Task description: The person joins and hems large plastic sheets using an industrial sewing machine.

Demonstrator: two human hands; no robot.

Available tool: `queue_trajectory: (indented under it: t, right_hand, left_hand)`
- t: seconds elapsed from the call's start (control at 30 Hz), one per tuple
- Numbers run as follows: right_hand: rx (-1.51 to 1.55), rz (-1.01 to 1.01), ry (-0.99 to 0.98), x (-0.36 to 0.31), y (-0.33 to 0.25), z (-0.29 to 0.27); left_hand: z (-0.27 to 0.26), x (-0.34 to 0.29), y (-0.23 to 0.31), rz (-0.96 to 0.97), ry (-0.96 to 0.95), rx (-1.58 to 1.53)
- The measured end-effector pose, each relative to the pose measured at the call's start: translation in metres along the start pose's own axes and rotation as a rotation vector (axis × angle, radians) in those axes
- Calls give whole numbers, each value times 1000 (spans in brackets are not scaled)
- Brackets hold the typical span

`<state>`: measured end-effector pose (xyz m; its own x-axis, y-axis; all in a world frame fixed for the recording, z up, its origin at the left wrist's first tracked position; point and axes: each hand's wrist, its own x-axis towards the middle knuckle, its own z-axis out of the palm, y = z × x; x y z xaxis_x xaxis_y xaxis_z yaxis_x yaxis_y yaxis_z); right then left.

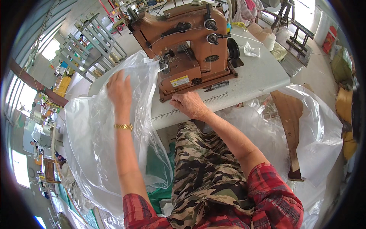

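translucent plastic sheeting (89, 129) is draping off the left of the counter (261, 74); over it, your left hand (120, 89) is blurring, its grip impossible to tell; your right hand (189, 105) is resting, grip curled together, beside the brown sewing machine (217, 47).

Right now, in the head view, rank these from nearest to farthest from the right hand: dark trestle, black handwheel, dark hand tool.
1. Dark hand tool: tabletop, right of the right hand.
2. Black handwheel: right end of the sewing machine.
3. Dark trestle: upper right, beyond the tabletop.
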<state>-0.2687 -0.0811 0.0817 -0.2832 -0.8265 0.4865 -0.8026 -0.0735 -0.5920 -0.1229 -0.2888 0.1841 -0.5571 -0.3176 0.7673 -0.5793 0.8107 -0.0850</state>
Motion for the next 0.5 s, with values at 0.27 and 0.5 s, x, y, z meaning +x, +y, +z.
queue_trajectory:
  t: [0.27, 0.5]
  right_hand:
    - [3, 26, -32, 0, -1, 2]
    - [32, 41, -59, 0, 2, -2]
  left_hand:
    - [75, 56, 37, -119, -578, -393]
    - [77, 54, 37, -109, -584, -474]
